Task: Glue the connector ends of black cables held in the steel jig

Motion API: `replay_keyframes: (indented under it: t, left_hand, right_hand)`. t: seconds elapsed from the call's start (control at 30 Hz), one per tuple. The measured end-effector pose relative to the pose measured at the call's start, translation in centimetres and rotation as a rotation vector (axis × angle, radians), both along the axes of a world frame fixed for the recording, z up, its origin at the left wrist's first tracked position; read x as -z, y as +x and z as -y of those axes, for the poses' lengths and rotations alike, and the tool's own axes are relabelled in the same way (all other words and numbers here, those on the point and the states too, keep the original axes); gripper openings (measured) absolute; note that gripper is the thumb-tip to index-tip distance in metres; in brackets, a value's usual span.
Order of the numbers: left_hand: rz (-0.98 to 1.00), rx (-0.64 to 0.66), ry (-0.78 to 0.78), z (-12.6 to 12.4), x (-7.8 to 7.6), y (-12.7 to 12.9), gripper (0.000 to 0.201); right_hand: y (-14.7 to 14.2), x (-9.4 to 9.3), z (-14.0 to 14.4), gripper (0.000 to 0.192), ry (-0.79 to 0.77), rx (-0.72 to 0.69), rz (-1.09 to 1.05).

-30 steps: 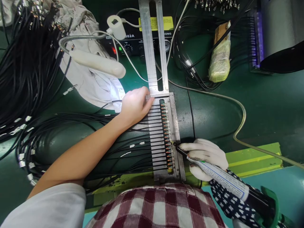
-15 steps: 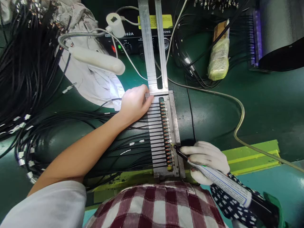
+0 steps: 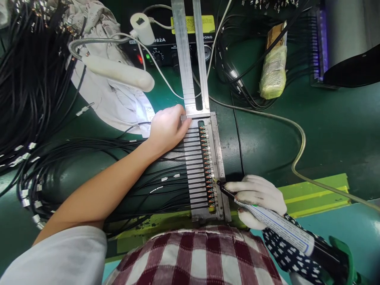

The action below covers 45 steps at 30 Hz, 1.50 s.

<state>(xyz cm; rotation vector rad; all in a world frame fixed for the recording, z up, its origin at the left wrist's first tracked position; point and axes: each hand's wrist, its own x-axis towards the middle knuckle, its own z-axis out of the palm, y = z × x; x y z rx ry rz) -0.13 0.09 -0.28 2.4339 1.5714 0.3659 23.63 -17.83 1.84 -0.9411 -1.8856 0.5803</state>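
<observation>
Between the left hand (image 3: 168, 130) gripping its far corner and the right hand (image 3: 263, 198) aiming a clasped tube (image 3: 282, 227) at its connectors (image 3: 207, 155), the fixture (image 3: 220, 162) stretches away lengthwise.

The top edge cuts off the metal rails (image 3: 182, 59).
</observation>
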Motion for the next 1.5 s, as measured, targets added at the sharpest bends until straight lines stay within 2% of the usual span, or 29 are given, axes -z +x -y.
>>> replay_keyframes:
  t: [0.77, 1.2, 1.5]
  left_hand:
    - [0.007, -0.004, -0.005, 0.02, -0.11, 0.04, 0.017]
    - [0.012, -0.019, -0.026, 0.08, -0.3, 0.14, 0.017]
    - [0.032, -0.009, -0.029, 0.08, -0.17, 0.04, 0.016]
  right_hand:
    - [0.08, 0.08, 0.37, 0.011, -0.017, 0.017, 0.001]
    - [0.11, 0.13, -0.37, 0.011, 0.011, 0.0, 0.001]
    - [-0.03, -0.49, 0.58, 0.014, 0.027, 0.028, -0.037]
